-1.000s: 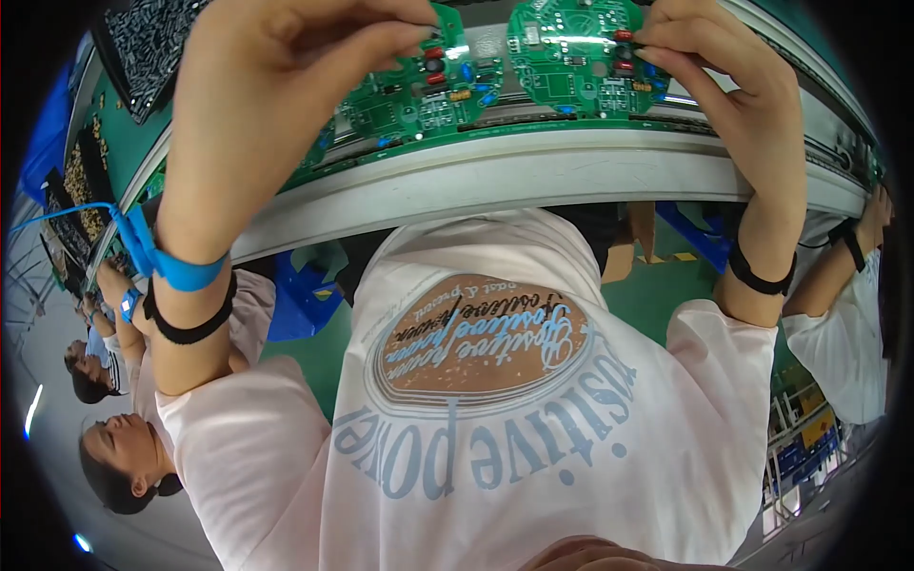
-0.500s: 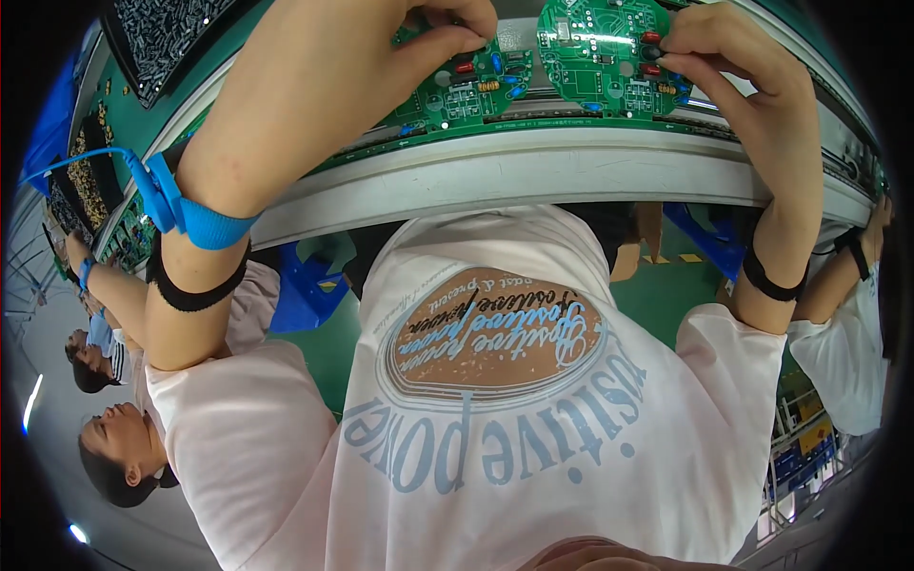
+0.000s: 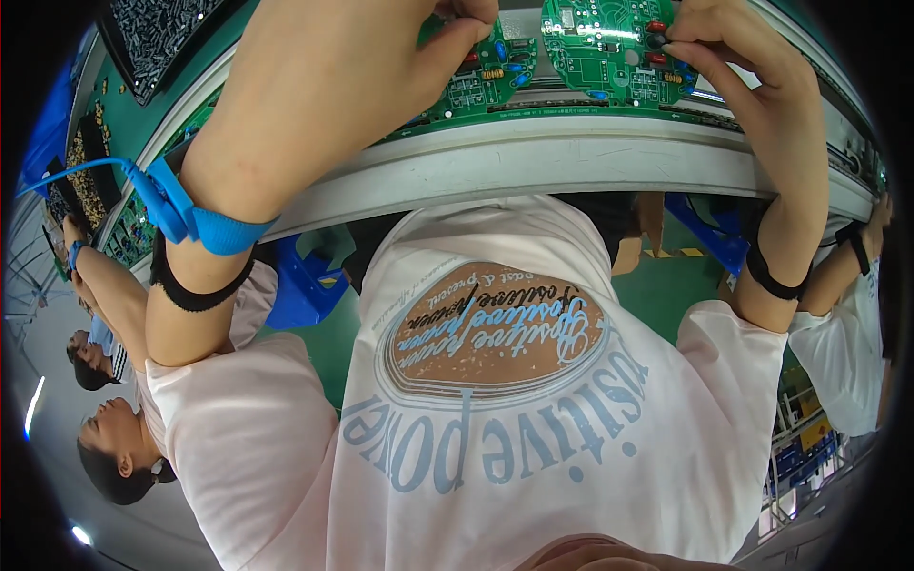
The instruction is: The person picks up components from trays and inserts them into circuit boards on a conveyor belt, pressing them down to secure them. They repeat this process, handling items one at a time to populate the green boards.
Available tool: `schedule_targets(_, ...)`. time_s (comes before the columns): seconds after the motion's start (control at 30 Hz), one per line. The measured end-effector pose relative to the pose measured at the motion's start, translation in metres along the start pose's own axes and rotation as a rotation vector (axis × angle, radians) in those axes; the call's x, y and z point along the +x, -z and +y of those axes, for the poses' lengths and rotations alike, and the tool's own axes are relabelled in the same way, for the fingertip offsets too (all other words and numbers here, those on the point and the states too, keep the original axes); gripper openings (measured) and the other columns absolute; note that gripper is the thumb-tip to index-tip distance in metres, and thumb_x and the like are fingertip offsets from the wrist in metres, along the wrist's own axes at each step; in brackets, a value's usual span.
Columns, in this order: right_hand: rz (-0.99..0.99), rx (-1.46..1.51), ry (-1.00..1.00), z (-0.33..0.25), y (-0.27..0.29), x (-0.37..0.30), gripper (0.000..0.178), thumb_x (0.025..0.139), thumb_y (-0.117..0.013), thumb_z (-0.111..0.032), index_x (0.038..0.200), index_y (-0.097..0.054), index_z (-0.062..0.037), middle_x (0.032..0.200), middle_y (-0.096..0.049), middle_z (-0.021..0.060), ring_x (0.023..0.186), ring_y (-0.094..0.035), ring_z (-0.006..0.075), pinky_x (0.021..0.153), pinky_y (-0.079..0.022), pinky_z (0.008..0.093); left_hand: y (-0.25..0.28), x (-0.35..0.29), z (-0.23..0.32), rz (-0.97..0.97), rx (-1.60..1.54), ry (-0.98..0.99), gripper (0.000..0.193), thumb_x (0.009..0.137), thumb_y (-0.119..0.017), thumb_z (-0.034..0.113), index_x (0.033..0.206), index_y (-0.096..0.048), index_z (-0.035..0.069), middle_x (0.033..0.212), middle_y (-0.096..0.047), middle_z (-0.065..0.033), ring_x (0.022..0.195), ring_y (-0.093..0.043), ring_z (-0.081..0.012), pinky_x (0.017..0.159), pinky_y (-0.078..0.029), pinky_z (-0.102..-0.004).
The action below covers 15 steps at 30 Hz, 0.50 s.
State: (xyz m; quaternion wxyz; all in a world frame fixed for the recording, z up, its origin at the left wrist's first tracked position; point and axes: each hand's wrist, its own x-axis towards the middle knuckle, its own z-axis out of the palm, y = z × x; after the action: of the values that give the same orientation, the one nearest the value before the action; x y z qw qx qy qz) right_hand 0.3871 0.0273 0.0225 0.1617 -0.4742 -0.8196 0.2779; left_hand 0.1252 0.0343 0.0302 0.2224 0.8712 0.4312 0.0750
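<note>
Right hand (image 3: 743, 57) pinches a black component (image 3: 656, 41), likely light, stiff: hold its sides; left hand's (image 3: 386, 71) grip I cannot tell.

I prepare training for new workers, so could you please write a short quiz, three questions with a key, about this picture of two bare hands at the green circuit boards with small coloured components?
1. Multiple choice: which of the person's arms wears the bright-blue woven strap with a cord? a) the right; b) the left; c) both.
2. True or false: the bare right hand has its fingertips at a small round black component on a green circuit board with rounded edges.
3. Fill in: the small components just above and just below that black one are ___ in colour.

Key: 1. b; 2. true; 3. red.
</note>
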Motion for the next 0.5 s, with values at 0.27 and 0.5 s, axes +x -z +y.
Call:
schedule_targets(0.27,-0.025,-0.024,0.012,-0.002,-0.001,-0.001,0.014,0.080,-0.078,0.006,0.087,-0.068,0.0001,0.088,-0.068,0.0090,0.075,-0.065,0.0210,0.063,-0.050,0.0307,0.000,-0.003,0.007,0.004,0.208,-0.089,0.008,0.079,-0.072,0.002,0.086,-0.070,0.003,0.082,-0.069,-0.0148,0.077,-0.068,-0.0357,0.068,-0.055,-0.0419)
schedule_targets(0.5,-0.057,-0.083,0.080,0.012,0.001,-0.001,0.010,0.085,-0.077,0.001,0.090,-0.069,0.0001,0.091,-0.069,0.0110,0.083,-0.067,0.0278,0.069,-0.053,0.0367,-0.001,-0.002,0.008,0.037,0.270,-0.169,0.007,0.084,-0.071,0.003,0.091,-0.071,0.002,0.082,-0.070,-0.0142,0.076,-0.068,-0.0345,0.068,-0.056,-0.0399)
